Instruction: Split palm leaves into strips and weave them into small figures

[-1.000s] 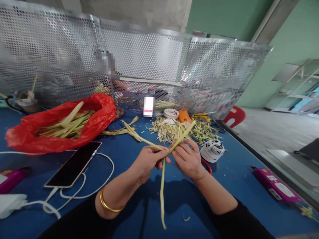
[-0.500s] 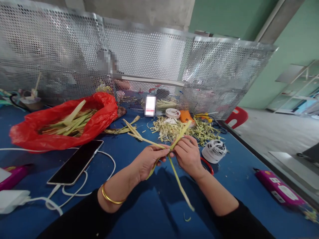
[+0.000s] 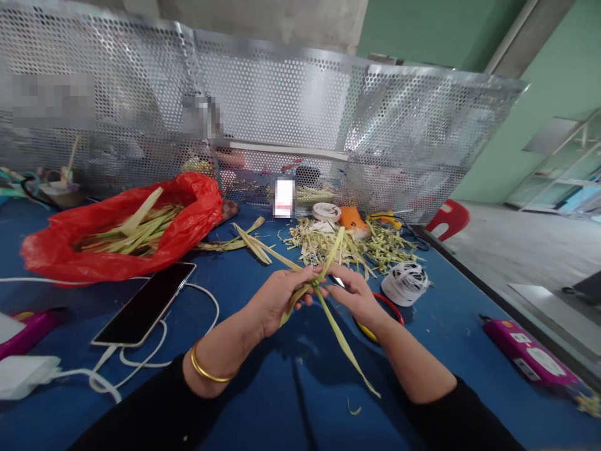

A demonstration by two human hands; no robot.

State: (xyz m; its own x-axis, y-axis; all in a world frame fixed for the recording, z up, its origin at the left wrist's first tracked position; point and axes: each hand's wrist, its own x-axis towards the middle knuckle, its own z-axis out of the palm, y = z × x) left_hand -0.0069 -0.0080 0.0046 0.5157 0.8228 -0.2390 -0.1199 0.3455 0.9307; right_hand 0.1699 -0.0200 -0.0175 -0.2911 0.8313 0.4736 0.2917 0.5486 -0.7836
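Crossed pale green-yellow leaf strips [image 3: 339,326] meet in a small knot-like crossing between my two hands, just above the blue table. My left hand [image 3: 277,297] is closed, pinching the strips with thumb and fingers on the left side of the crossing. On its right side, my right hand [image 3: 354,291] is closed too, its fingertips at the crossing. One strip end points up and away, another hangs down to the right, and one curls under my left palm. Beneath my right hand lie scissors with red and yellow handles [image 3: 393,307], partly covered.
A red plastic bag [image 3: 61,254] of leaf strips sits left, beside a phone [image 3: 145,304] with white cables. Leaf scraps [image 3: 323,244], a tape roll [image 3: 326,212] and a tangled white roll [image 3: 404,283] lie beyond my hands. A perforated metal screen [image 3: 282,94] stands behind; a purple box [image 3: 530,351] lies right.
My right hand has turned and shifted slightly left, uncovering more of the scissors. The upward strip end has swung left, and the hanging strip reaches farther right.
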